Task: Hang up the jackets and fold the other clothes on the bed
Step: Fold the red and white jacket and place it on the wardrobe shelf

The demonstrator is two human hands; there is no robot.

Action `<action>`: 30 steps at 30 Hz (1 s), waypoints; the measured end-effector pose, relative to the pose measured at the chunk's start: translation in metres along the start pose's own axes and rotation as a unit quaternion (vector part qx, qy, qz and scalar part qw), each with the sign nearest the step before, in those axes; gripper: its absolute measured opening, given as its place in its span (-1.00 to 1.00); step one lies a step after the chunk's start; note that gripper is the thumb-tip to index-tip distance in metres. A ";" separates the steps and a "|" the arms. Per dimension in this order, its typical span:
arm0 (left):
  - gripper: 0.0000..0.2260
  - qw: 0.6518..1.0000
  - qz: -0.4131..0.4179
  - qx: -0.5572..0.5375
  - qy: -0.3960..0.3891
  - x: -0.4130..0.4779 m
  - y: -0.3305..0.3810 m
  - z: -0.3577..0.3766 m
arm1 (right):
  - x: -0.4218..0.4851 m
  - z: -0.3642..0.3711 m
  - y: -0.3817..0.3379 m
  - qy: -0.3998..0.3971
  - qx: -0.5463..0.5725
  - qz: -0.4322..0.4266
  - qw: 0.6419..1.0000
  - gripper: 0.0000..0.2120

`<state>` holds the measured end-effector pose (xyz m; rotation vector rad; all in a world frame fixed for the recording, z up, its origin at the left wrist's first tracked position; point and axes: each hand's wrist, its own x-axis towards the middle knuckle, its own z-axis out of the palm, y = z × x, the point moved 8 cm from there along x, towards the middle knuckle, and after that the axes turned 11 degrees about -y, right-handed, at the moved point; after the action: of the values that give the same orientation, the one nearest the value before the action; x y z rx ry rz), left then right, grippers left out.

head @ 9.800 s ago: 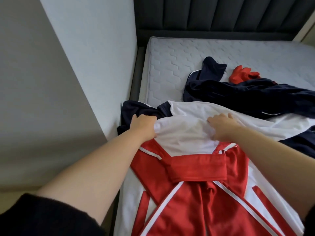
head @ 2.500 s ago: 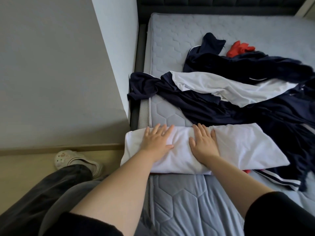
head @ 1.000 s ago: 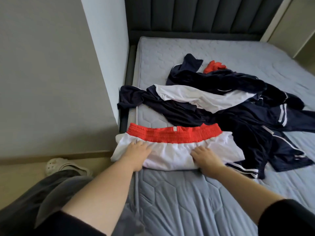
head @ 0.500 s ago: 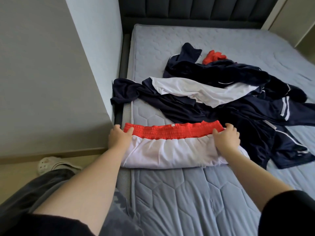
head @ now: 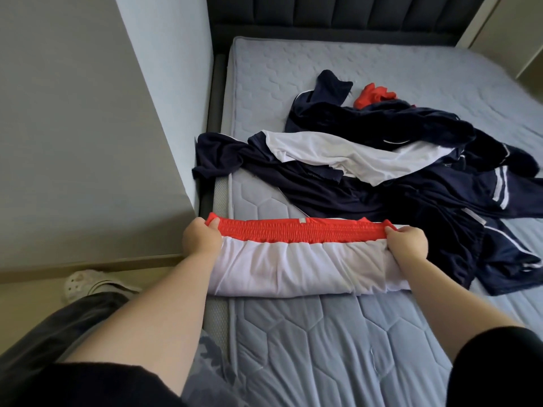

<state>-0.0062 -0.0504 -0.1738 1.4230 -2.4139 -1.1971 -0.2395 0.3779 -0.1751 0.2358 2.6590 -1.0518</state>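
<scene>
The folded white garment (head: 293, 268) lies across the near left part of the bed (head: 323, 348), in the centre of the frame, with its red elastic waistband (head: 302, 230) along the far edge. Its left end hangs a little past the mattress edge.

The left grip (head: 201, 240) is closed on the left end of the waistband, thumb on top of the red fabric and fingers curled round the corner. The right grip (head: 407, 243) is closed on the right end in the same way, pinching the red band where it meets the white cloth. Both forearms reach in from the bottom of the frame, with black sleeves (head: 499, 368) at the lower corners.

Just beyond the waistband, filling the middle and right of the frame, lies a loose heap of navy clothes (head: 367, 195) with white stripes, touching the right end of the folded garment. A crumpled white piece (head: 352, 154) lies across that heap, and a small red cloth (head: 373, 95) shows at its far side.

A dark padded headboard (head: 338, 13) runs along the top. A pale wall (head: 73, 127) fills the left, and below it a light shoe (head: 88, 284) rests on the floor beside a dark trouser leg (head: 44, 333).
</scene>
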 end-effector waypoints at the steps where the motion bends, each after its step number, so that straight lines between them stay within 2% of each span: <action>1: -0.69 1.000 0.000 0.003 0.003 0.000 -0.001 0.001 | -0.003 0.001 -0.002 0.008 -0.018 -0.002 1.000 -0.71; 3: -0.69 1.000 0.011 0.024 0.000 0.000 0.000 0.003 | -0.011 0.002 -0.015 0.042 -0.127 -0.029 0.991 -0.75; 5: -0.67 0.997 0.025 0.069 -0.014 0.000 0.000 0.006 | -0.022 0.003 -0.036 0.092 -0.257 -0.086 0.958 -0.78; 6: -0.67 0.995 0.027 0.095 -0.021 0.001 -0.001 0.008 | -0.029 0.004 -0.049 0.117 -0.272 -0.122 0.947 -0.80; 9: -0.64 0.992 -0.017 0.120 -0.014 0.002 -0.010 0.008 | -0.068 0.016 -0.093 0.153 -0.143 -0.286 0.935 -0.68; 10: -0.61 0.995 -0.046 0.090 -0.022 0.002 -0.015 0.009 | -0.086 0.026 -0.108 0.137 -0.090 -0.348 0.923 -0.65; 12: -0.49 0.993 -0.100 0.006 -0.063 0.002 -0.025 0.016 | -0.122 0.062 -0.129 0.043 -0.018 -0.420 0.907 -0.62; 13: -0.44 0.988 -0.122 -0.029 -0.089 0.004 -0.030 0.020 | -0.134 0.082 -0.132 -0.018 0.019 -0.421 0.907 -0.60; 15: -0.39 0.976 -0.137 -0.075 -0.155 0.006 -0.037 0.027 | -0.145 0.116 -0.129 -0.112 0.091 -0.370 0.918 -0.58; 18: -0.61 0.948 -0.126 -0.168 -0.240 0.005 -0.040 0.024 | -0.132 0.150 -0.109 -0.185 0.139 -0.264 0.936 -0.55; 19: -0.61 0.937 -0.131 -0.187 -0.263 0.003 -0.040 0.021 | -0.126 0.155 -0.102 -0.190 0.154 -0.236 0.940 -0.55; 22: -0.37 0.911 -0.156 -0.170 -0.342 -0.009 -0.041 0.016 | -0.119 0.161 -0.092 -0.184 0.176 -0.202 0.946 -0.55; 25: -0.47 0.906 -0.130 -0.126 -0.383 -0.020 -0.031 0.016 | -0.123 0.163 -0.094 -0.187 0.165 -0.204 0.947 -0.55; 27: -0.54 0.901 -0.113 -0.162 -0.386 -0.023 -0.021 0.013 | -0.123 0.157 -0.096 -0.173 0.204 -0.184 0.946 -0.58; 30: -0.52 0.886 -0.079 -0.225 -0.397 -0.028 0.001 0.005 | -0.125 0.141 -0.095 -0.129 0.270 -0.171 0.939 -0.63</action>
<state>0.0061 -0.0256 -0.1688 1.1161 -2.1486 -2.5831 -0.1174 0.2055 -0.1739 -0.2582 2.1694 -1.7780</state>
